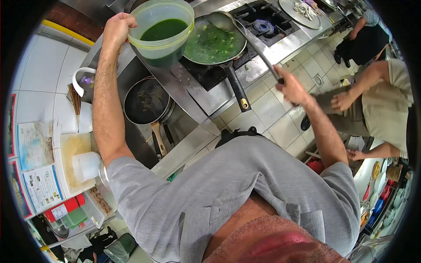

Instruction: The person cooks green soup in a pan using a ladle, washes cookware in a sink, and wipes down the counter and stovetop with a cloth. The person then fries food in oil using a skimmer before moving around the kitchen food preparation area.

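My left hand [119, 29] is closed on the rim of a translucent plastic tub [139, 21], tilted beside the pan. Dark green liquid [163, 31] fills its lower part. On the stove, a frying pan [236, 87] contains green liquid with small pale and green pieces [215, 43]. My right hand [293, 86] grips the long handle of a metal ladle [259, 50]. The ladle's bowl is over the far side of the pan, at or in the liquid; I cannot tell how deep. The pan's black handle points towards me, and neither hand touches it.
An unused burner [263, 26] and a metal plate of pale pieces [302, 12] are to the right. Stacked pans [148, 101] sit lower left. A co-worker in a beige shirt [388, 105] stands close on my right; another person [366, 37] is farther off.
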Available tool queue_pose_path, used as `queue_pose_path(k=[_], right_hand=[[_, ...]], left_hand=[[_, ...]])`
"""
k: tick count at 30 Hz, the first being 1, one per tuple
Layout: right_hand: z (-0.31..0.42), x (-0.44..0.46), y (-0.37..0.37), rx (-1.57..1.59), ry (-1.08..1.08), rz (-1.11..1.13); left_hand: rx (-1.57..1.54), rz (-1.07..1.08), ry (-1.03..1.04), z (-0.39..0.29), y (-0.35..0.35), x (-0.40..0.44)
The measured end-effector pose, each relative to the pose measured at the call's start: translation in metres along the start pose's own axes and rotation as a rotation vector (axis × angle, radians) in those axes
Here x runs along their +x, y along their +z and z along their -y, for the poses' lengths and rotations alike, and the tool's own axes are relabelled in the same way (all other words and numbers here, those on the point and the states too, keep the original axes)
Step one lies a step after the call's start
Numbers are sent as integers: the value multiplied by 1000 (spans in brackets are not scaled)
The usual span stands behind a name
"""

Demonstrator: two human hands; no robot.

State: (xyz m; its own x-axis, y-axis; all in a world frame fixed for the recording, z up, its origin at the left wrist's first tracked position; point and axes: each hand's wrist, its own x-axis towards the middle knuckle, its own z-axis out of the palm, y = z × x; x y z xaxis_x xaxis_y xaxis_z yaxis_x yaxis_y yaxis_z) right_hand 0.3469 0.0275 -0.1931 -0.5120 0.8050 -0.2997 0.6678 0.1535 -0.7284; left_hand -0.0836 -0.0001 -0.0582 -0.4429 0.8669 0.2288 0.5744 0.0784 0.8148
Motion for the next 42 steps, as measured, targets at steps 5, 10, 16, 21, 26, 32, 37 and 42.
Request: queue_pose_path(k=[5,10,16,21,26,32,37,42], right_hand=[[52,-35,40,955,245,115],[30,12,22,1095,195,292],[67,-32,65,352,186,76],[15,19,3,1379,224,446],[8,-1,26,252,89,132],[-15,15,-42,992,184,546],[-68,73,-68,-201,-317,238],[-58,50,-51,139,-98,279]], left_hand=[[45,36,-15,2,1,6],[-17,55,-2,4,11,15],[-46,43,6,-8,12,10],[-25,20,-7,-19,22,11],[8,-39,-53,-30,26,12],[7,-144,-104,-45,39,16],[-30,-223,-163,-49,50,6],[-51,-226,-182,-57,63,2]])
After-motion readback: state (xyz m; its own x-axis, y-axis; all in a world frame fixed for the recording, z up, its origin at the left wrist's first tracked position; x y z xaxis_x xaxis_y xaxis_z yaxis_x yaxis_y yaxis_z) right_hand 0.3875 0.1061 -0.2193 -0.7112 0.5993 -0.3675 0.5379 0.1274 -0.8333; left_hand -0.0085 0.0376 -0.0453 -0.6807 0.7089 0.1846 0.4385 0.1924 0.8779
